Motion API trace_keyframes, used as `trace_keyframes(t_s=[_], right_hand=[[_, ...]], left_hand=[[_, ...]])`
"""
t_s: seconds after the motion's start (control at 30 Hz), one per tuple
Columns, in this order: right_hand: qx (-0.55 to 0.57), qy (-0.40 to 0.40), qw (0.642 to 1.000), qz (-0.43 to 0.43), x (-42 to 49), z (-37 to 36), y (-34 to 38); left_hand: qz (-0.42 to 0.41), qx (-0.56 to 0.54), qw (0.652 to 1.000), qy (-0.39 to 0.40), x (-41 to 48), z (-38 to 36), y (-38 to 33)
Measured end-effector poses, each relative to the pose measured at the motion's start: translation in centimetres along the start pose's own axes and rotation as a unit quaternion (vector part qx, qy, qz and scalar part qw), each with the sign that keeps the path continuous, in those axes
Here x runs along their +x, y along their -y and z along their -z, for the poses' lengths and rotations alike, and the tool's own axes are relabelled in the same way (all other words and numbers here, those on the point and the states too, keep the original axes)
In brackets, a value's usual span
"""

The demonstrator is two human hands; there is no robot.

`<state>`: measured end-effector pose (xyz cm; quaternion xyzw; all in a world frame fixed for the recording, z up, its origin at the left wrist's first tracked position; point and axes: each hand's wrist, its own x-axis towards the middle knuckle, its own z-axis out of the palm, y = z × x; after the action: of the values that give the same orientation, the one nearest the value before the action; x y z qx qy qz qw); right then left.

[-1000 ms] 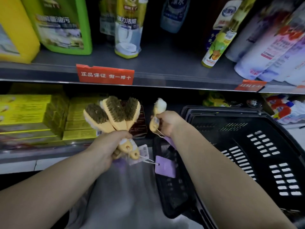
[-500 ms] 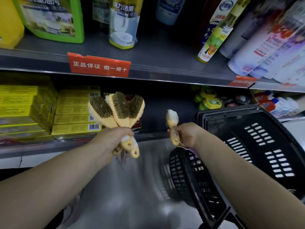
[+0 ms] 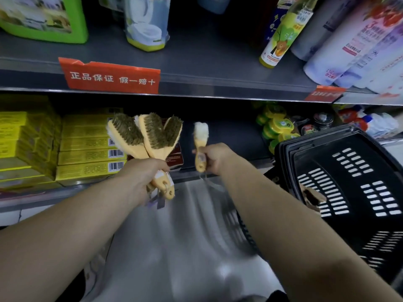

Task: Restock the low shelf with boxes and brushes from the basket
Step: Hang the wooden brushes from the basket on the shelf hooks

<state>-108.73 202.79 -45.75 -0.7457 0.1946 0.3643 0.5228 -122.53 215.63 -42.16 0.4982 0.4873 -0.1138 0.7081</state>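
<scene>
the low shelf (image 3: 39,196) is running across the back. stacks of yellow boxes (image 3: 87,155) are sitting on its left side, lying flat with their long sides going left to right. the black basket (image 3: 283,153) is standing on the right, just beside the shelf. a small brown thing (image 3: 311,198) is lying inside it, too blurry to tell what it is.

three brushes (image 3: 152,136) are fanning out in front of the yellow boxes, their bristle heads pointing up and their handles pointing down. one more brush (image 3: 200,147) with pale bristles is standing almost straight up to their right, head up, in front of the dark part of the shelf.

the left hand (image 3: 144,171) is gripping the three handles together in a tight fist. the right hand (image 3: 214,158) is wrapping its fingers round the handle of the one brush. the two hands are near each other but not touching.
</scene>
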Motion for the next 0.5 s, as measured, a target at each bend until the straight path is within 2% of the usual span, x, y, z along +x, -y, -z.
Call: trace_keyframes(t_s=[0.13,0.3,0.5], right_hand=[[-0.061,-0.042,0.997,0.039,4.8,-2.7,-1.9],[-0.01,-0.079,0.995,0.063,9.0,-3.3,-3.6],[0.03,-0.067,0.996,0.048,12.0,-3.9,-3.7]], left_hand=[[-0.038,-0.003,0.998,-0.04,0.7,0.3,-0.6],[-0.055,-0.022,0.997,-0.048,1.7,0.4,-0.8],[-0.047,-0.017,0.998,-0.037,2.8,-0.9,-0.7]])
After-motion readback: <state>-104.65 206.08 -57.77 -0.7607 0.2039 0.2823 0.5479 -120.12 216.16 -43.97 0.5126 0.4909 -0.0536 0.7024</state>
